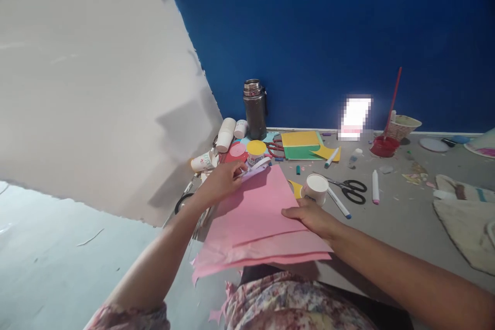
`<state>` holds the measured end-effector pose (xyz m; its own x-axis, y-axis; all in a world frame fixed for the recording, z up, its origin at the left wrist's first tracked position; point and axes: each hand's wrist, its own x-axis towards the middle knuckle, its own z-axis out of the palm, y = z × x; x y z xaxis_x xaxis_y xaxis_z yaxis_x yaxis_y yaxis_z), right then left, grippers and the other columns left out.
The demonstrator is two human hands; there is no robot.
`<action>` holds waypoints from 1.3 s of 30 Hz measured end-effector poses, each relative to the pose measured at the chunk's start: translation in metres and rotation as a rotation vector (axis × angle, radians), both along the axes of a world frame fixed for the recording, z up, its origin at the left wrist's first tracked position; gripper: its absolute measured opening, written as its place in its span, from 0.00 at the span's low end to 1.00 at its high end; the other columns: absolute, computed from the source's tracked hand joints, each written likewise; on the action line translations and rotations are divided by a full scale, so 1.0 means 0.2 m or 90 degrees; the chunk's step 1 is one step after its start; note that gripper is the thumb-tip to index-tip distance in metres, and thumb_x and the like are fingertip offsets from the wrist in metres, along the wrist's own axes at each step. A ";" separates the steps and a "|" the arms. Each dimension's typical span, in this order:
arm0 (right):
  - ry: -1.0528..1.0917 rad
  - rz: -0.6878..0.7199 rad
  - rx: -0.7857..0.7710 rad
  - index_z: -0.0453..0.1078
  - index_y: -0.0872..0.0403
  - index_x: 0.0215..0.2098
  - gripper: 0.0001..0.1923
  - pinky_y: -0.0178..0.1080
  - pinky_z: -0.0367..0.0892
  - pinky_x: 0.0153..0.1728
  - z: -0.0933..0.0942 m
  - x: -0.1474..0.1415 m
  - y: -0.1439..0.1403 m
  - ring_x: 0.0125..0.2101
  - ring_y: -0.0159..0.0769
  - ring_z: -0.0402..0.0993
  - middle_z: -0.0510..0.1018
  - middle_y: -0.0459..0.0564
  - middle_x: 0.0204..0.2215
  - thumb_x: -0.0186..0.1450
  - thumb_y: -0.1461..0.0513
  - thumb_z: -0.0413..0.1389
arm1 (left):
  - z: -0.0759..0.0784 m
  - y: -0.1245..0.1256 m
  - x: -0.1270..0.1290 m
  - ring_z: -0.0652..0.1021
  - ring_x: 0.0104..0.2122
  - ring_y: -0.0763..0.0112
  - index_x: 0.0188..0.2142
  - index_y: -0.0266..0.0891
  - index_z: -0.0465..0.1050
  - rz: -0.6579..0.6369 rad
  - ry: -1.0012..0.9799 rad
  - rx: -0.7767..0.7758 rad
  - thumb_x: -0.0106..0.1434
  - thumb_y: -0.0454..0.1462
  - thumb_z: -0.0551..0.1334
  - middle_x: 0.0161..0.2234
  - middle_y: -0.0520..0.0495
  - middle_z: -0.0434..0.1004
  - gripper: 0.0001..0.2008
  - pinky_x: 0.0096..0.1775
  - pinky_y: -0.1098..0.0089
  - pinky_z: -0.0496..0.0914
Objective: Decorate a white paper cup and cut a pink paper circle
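Observation:
Several sheets of pink paper (257, 211) lie over the near edge of the table, their near edges uneven and torn. My right hand (315, 219) grips their right side, thumb on top and fingers underneath. At the far left end of the sheets, my left hand (226, 181) has its fingers pinched together on a pale, whitish-lavender paper (257, 170) with a curled edge. The fingertips partly hide that paper. Just beyond it stands a paper cup with a yellow top (256, 149). A white paper cup (315, 188) is close to my right hand.
Black-handled scissors (353, 191) and markers (375, 187) lie to the right. A dark thermos (255, 111) stands against the blue partition (328, 36). Yellow and green sheets (301, 145), a red dish (384, 147) and a cloth (464, 216) are on the table.

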<state>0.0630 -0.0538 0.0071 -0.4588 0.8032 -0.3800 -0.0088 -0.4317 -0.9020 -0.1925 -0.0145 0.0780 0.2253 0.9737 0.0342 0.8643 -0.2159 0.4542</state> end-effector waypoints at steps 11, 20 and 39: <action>-0.196 0.122 0.133 0.70 0.52 0.25 0.12 0.33 0.60 0.20 0.09 0.19 -0.10 0.15 0.33 0.70 0.74 0.42 0.15 0.64 0.56 0.61 | -0.36 -0.20 0.04 0.80 0.48 0.52 0.48 0.39 0.75 -0.125 0.214 0.153 0.72 0.32 0.52 0.49 0.37 0.79 0.13 0.50 0.52 0.77; -0.477 -0.148 0.223 0.78 0.50 0.31 0.15 0.37 0.67 0.25 0.11 0.83 -0.06 0.20 0.35 0.73 0.82 0.48 0.24 0.65 0.49 0.59 | -0.21 -0.15 0.24 0.76 0.63 0.53 0.64 0.47 0.64 -0.107 -0.100 0.160 0.71 0.41 0.64 0.63 0.40 0.74 0.24 0.63 0.52 0.74; -0.748 -0.329 0.590 0.79 0.49 0.35 0.14 0.41 0.66 0.37 -0.15 1.04 0.22 0.34 0.45 0.81 0.87 0.52 0.32 0.70 0.56 0.52 | -0.43 0.06 0.70 0.65 0.70 0.43 0.66 0.46 0.58 -0.312 -0.115 0.300 0.65 0.36 0.68 0.64 0.34 0.65 0.33 0.67 0.42 0.66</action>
<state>0.2710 -0.0090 -0.0238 0.1112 0.9188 0.3786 0.8896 0.0778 -0.4502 -0.0532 -0.0024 -0.0077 0.5855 0.6339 0.5054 0.5371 -0.7702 0.3439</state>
